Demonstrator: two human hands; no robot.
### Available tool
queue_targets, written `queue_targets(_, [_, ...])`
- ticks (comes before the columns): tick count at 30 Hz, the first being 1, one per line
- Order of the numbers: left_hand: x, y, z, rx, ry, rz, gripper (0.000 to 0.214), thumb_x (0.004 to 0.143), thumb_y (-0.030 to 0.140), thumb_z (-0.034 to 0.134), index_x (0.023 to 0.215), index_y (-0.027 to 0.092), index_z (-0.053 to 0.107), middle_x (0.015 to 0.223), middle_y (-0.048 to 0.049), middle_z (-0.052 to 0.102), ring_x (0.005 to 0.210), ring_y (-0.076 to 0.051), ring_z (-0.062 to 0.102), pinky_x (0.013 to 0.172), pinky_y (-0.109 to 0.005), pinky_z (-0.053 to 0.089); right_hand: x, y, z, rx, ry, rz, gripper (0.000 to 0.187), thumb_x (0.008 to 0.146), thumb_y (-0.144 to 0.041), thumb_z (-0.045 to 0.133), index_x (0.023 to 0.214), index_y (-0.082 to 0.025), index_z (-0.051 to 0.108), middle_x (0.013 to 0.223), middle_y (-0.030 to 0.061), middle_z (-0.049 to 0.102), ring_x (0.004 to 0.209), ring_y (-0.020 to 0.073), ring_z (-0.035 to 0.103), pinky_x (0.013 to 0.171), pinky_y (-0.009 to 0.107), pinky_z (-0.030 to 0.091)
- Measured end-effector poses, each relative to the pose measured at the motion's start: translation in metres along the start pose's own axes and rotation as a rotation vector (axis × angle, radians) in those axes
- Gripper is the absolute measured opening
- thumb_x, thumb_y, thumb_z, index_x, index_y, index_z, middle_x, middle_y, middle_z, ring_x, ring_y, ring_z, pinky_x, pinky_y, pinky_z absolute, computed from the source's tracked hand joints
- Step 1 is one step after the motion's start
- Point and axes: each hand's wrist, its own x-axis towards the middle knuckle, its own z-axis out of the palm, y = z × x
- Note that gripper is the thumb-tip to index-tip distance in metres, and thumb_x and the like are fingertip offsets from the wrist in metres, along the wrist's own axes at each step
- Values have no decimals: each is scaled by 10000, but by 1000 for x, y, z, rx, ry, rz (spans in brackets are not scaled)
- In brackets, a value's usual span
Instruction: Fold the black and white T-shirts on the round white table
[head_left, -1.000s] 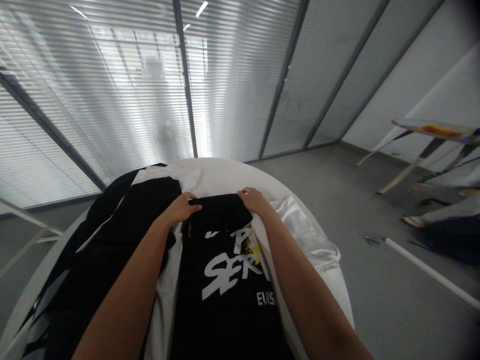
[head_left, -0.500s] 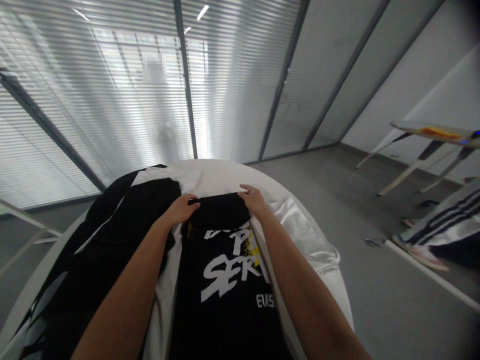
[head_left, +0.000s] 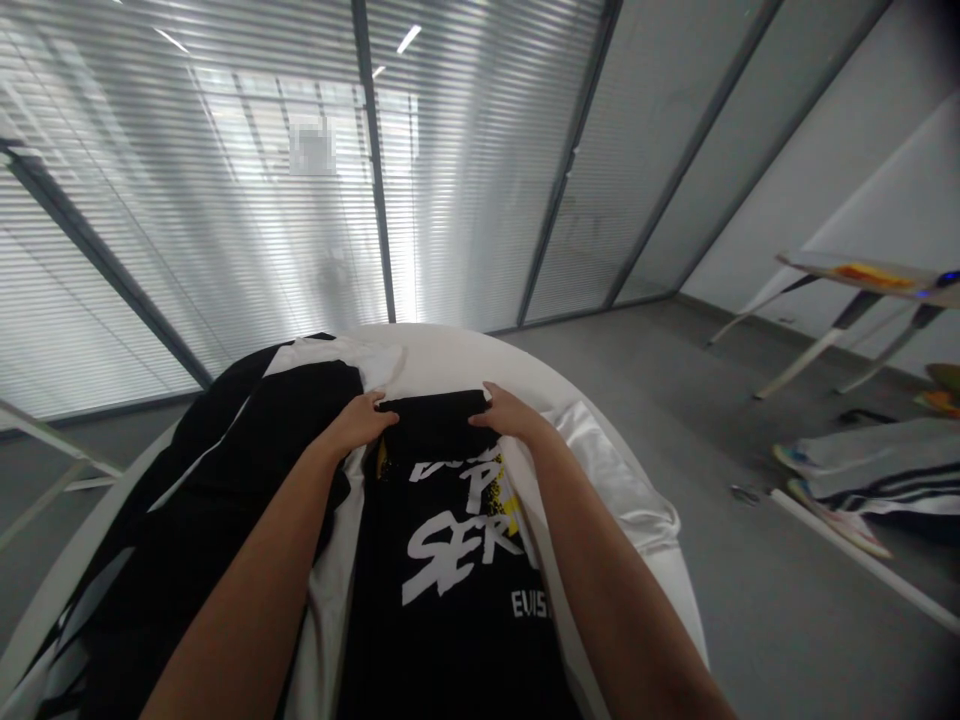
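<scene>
A black T-shirt with white lettering and yellow specks lies lengthwise in front of me, its far end folded over into a plain black band. At the band's left corner, my left hand pinches the cloth, thumb on top. My right hand is closed on the right corner, with its thumb over the fabric and the fingers partly hidden behind. White cloth shows along the shirt's left side. Black-and-white clothing is spread to the left, and shiny white fabric lies beyond my right forearm.
All of this rests on a round white table. Behind it stands a glass partition with blinds. To the right, a person's leg in striped trousers lies near a white pole on the floor. Another table is farther back.
My right hand has closed on the corner, its thumb now lying over the folded band. My left hand stays at its corner. The person's leg at right has shifted.
</scene>
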Motion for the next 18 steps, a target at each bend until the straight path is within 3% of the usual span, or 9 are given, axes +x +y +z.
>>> queue_targets(4, [-7,6,-4,-257,-123,-115,407,652,335,676,1034,194,683,924,-75,718,748,-217,662,559,-288,479,3,0,1,207,26,140,445,765,-463,681,1026,-103,655,719,74,673,630,188,613,589,287,479])
queue_targets(6, [-10,9,-6,-311,-160,-136,211,627,317,688,810,214,688,819,-54,702,741,-210,653,534,-276,467,3,-1,2,277,-16,173,336,775,-458,666,800,-124,654,530,19,571,464,138,512,460,253,403])
queue_targets(8, [-13,11,-8,-342,-168,-158,131,599,295,703,693,220,650,780,-52,685,756,-214,649,531,-276,468,1,-3,0,327,-43,165,259,760,-393,680,718,-143,627,460,-20,494,409,106,437,402,222,336])
queue_targets(10, [-14,14,-9,-378,-160,-168,141,588,269,711,702,222,642,809,-51,685,784,-214,647,534,-272,472,-3,-8,-4,390,-35,154,173,739,-322,691,757,-158,637,483,-29,499,430,94,429,393,198,327])
queue_targets(13, [-15,19,-9,-453,-97,-175,230,582,213,720,801,209,650,860,-45,678,791,-197,638,545,-259,486,-10,-17,-11,520,-2,175,202,707,-283,712,878,-195,650,664,-2,605,560,106,496,451,193,428])
queue_targets(18, [-14,28,-11,-593,54,-73,336,596,192,725,915,178,624,869,-28,621,777,-158,614,647,-312,563,-15,-28,-18,726,17,67,291,721,-343,695,979,-231,620,970,41,642,834,174,577,605,303,574])
